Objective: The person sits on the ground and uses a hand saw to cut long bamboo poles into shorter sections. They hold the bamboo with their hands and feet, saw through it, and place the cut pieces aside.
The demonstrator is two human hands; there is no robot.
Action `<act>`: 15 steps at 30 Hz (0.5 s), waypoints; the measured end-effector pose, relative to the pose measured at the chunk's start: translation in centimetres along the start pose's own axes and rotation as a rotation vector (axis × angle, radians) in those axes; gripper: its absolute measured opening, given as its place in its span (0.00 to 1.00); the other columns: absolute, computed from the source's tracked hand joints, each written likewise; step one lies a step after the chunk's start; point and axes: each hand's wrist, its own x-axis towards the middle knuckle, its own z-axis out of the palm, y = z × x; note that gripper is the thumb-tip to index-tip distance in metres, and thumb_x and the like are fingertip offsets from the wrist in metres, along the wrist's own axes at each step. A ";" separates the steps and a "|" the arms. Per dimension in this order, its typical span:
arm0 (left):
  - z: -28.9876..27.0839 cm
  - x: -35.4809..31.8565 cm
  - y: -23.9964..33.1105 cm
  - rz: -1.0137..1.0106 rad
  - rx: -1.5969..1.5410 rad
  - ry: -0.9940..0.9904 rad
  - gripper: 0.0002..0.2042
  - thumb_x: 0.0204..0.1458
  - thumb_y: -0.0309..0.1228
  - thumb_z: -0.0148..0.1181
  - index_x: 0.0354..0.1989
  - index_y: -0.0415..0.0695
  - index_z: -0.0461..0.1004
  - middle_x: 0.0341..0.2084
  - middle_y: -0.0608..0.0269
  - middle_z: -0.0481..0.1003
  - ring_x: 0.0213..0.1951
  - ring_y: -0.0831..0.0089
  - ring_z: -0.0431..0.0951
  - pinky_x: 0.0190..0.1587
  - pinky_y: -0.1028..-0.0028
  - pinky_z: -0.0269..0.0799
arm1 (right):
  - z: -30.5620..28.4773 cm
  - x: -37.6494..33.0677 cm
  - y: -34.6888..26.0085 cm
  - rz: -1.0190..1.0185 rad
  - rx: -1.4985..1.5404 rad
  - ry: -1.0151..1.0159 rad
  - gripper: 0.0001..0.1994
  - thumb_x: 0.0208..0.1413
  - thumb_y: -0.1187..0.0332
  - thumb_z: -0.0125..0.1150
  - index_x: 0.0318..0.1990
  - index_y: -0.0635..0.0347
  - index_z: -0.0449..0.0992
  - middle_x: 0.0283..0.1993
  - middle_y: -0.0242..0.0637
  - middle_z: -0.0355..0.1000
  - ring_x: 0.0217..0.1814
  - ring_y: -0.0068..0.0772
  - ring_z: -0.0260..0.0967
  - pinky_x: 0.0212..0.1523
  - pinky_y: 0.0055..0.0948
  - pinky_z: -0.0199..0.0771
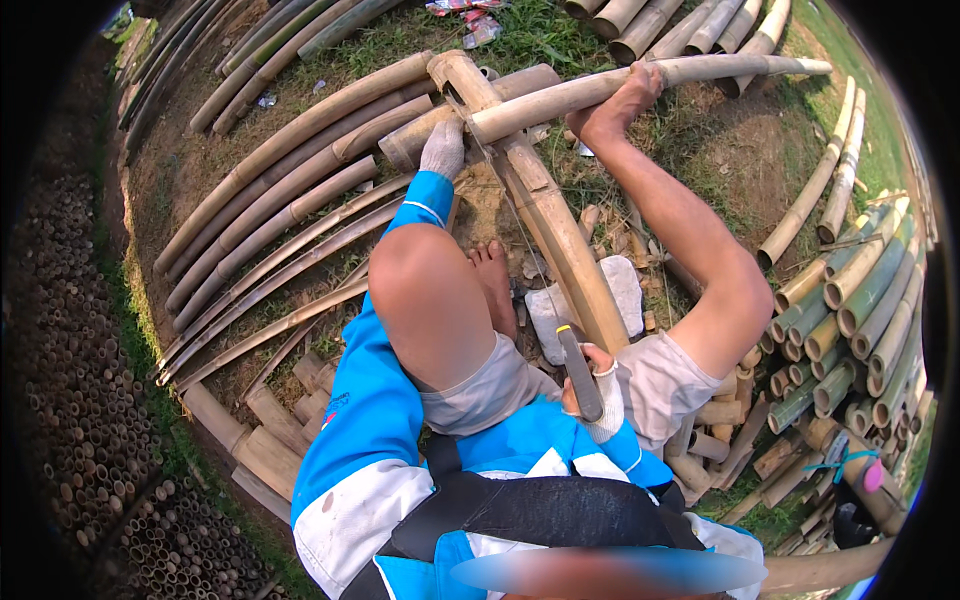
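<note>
Observed from where I stand: a pale bamboo pole (555,98) lies across the far part of a bamboo beam (545,205), its left end at the beam's left edge, the rest running well out past the right edge. A bare right foot (627,98) presses on it.

Right hand (600,385), gloved with fingertips bare: closed around the handle of a saw (579,375), near the beam's near end. The blade, almost edge-on, runs up to the pole's left end; contact cannot be told. Left hand (443,150), fully gloved: against a short, thick pole (525,83) by the beam's left edge; fingers hidden, so cannot tell if it grips or only presses.

Handling, my estimate: the pole should be stiff, hollow, light for its length, smooth enough to roll, liable to splinter at the end. Best hold: close to the left end, with weight on the wall right of the beam, as the foot sits.

Count: pole across the beam, 1; short thick pole, 1; beam, 1; saw, 1; round brown poles (290,140) left of the beam, 4; split strips (285,268) beside them, at least 3; separate poles (808,195) far right, 2; stacked poles (850,315), too overlapped to count.
</note>
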 end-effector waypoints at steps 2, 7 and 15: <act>0.7 0.5 -0.9 -0.290 -0.308 -0.145 0.14 0.66 0.30 0.47 0.55 0.41 0.73 0.44 0.37 0.76 0.47 0.39 0.78 0.51 0.49 0.75 | 0.4 0.7 -0.5 0.069 0.034 0.045 0.28 0.53 0.76 0.61 0.63 0.63 0.64 0.50 0.48 0.71 0.47 0.42 0.75 0.49 0.35 0.76; 2.6 1.3 -2.8 -0.048 -0.222 -0.037 0.15 0.66 0.31 0.48 0.57 0.43 0.72 0.45 0.38 0.75 0.46 0.40 0.79 0.50 0.49 0.76 | 9.6 19.4 2.5 0.028 0.105 -0.083 0.32 0.51 0.76 0.65 0.66 0.58 0.64 0.59 0.52 0.71 0.58 0.58 0.74 0.59 0.40 0.75; -1.1 -0.4 2.0 0.096 0.304 0.015 0.15 0.66 0.33 0.47 0.57 0.46 0.73 0.52 0.38 0.74 0.51 0.37 0.78 0.52 0.47 0.76 | 9.0 14.9 3.1 0.155 0.147 -0.063 0.32 0.52 0.75 0.66 0.67 0.55 0.64 0.54 0.47 0.72 0.49 0.44 0.75 0.52 0.36 0.78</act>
